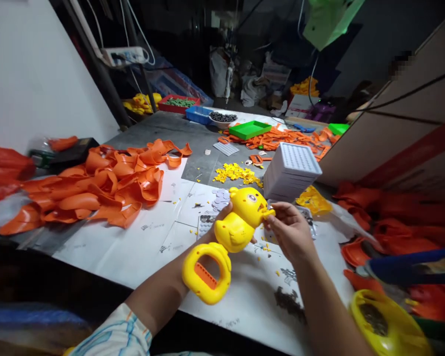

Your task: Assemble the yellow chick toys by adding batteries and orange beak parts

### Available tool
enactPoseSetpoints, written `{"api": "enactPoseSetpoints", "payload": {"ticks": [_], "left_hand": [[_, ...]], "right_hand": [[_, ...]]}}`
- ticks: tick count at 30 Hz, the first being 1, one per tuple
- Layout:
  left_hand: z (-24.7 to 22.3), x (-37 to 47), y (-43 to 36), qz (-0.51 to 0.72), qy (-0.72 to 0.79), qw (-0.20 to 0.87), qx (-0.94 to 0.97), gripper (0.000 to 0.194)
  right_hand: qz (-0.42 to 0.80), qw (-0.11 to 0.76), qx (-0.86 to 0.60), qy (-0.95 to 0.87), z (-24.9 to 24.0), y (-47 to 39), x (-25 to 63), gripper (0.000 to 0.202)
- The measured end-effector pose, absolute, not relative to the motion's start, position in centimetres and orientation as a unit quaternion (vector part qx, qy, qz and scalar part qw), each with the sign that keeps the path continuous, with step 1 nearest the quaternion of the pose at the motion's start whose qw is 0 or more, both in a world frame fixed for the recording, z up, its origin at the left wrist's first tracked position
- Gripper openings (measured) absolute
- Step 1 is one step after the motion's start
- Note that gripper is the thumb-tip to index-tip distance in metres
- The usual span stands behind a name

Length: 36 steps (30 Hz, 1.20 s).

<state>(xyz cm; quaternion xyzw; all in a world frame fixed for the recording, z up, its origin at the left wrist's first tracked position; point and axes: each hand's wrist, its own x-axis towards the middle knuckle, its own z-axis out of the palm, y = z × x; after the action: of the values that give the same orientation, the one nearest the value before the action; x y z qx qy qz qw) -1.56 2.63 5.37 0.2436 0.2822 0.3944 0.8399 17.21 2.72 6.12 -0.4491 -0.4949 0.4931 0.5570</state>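
A yellow duck-shaped toy (234,228) with a ring handle is raised over the white-covered table, tilted, its head toward the back. My left hand (225,212) is wrapped round its far side, with most of the fingers hidden behind the toy. At the beak, my right hand (287,225) pinches a small yellow piece (268,213) between thumb and fingertips. Small yellow pieces (235,173) lie in a pile beyond the toy. Below the right forearm is a heap of small dark parts (289,302).
Orange curved shells (107,183) are heaped at the left. A stack of white trays (291,170) stands behind my right hand. Farther back are a green tray (250,129) and orange parts (296,141). A yellow container (388,326) sits at the lower right.
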Motion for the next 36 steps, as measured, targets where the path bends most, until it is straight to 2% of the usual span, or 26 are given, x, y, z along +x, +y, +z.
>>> {"api": "enactPoseSetpoints", "payload": {"ticks": [2, 6, 9, 14, 20, 24, 28, 30, 33, 36], "left_hand": [[4.8, -0.7, 3.5, 0.353, 0.284, 0.853, 0.259, 0.066], [3.4, -0.6, 3.9, 0.351, 0.297, 0.845, 0.273, 0.076], [2.7, -1.0, 3.5, 0.342, 0.295, 0.847, 0.279, 0.087], [3.0, -0.8, 3.1, 0.346, 0.253, 0.86, 0.276, 0.081], [3.7, -0.4, 3.2, 0.349, 0.246, 0.861, 0.276, 0.085], [3.7, -0.3, 2.9, 0.355, 0.241, 0.862, 0.269, 0.07], [4.1, -0.1, 2.5, 0.351, 0.251, 0.865, 0.254, 0.052], [4.5, 0.0, 2.8, 0.351, 0.255, 0.867, 0.246, 0.054], [5.0, -0.7, 4.2, 0.378, 0.276, 0.855, 0.225, 0.07], [5.1, -2.8, 6.0, 0.511, 0.286, 0.787, 0.195, 0.069]], "right_hand": [[0.526, 0.577, -0.431, -0.452, 5.6, 2.9, 17.4, 0.056], [0.591, 0.579, -0.406, -0.389, 5.3, 3.2, 17.5, 0.048], [0.605, 0.571, -0.411, -0.373, 5.7, 3.1, 17.7, 0.05], [0.61, 0.559, -0.443, -0.345, 6.1, 2.9, 18.2, 0.054], [0.625, 0.531, -0.452, -0.351, 5.8, 3.1, 18.7, 0.055], [0.565, 0.563, -0.483, -0.362, 5.5, 2.9, 18.1, 0.061], [0.417, 0.597, -0.534, -0.429, 4.7, 2.4, 17.4, 0.065], [0.36, 0.583, -0.554, -0.474, 4.2, 2.2, 17.2, 0.065], [0.344, 0.569, -0.554, -0.502, 3.7, 2.2, 17.3, 0.066], [0.354, 0.585, -0.535, -0.497, 3.7, 2.3, 17.3, 0.064]]}}
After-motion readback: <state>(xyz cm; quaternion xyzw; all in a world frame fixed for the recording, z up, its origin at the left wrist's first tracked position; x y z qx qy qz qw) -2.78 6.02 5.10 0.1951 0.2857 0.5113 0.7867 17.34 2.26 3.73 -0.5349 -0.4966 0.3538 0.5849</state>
